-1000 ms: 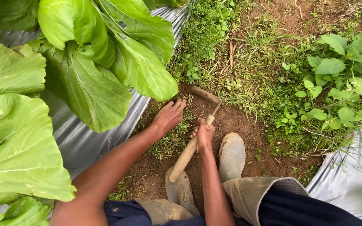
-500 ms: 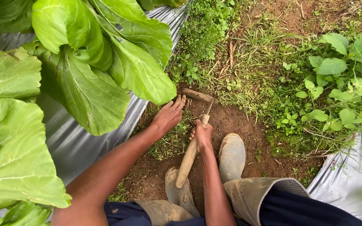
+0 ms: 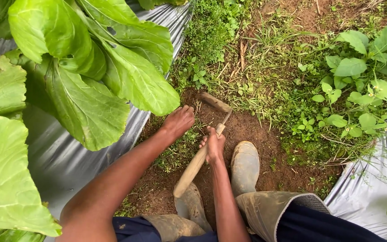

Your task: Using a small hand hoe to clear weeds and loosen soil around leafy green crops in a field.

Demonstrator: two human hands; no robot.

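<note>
A: Are any packages, labels or signs seen?

B: Only silver plastic sheeting (image 3: 63, 157) is seen, laid over the bed on the left under the large green leaves (image 3: 90, 76), and a second strip (image 3: 372, 179) at the lower right. Nothing printed can be made out on either.

A: How is the right hand posed?

B: The right hand (image 3: 213, 144) is closed around the wooden handle of a small hoe (image 3: 198, 163), near its upper end, with the fingers (image 3: 206, 142) clenched on it. The handle is slanted from lower left to upper right, and the rusty blade (image 3: 214, 102) is laid on the bare soil (image 3: 251, 130) just beyond the hand.

A: And the left hand?

B: The left hand (image 3: 179, 121) is stretched forward, knuckles up, and set down on low weeds (image 3: 182, 148) at the sheeting's edge, just left of the blade. Its fingers are curled downward; whether anything is gripped cannot be told.

A: What is hidden or cut off?

B: The fingertips of the left hand are hidden by its back. Two muddy boots (image 3: 245, 166) are seen below the hoe, one partly covered by the handle. The body is cut off at the lower edge.
</note>
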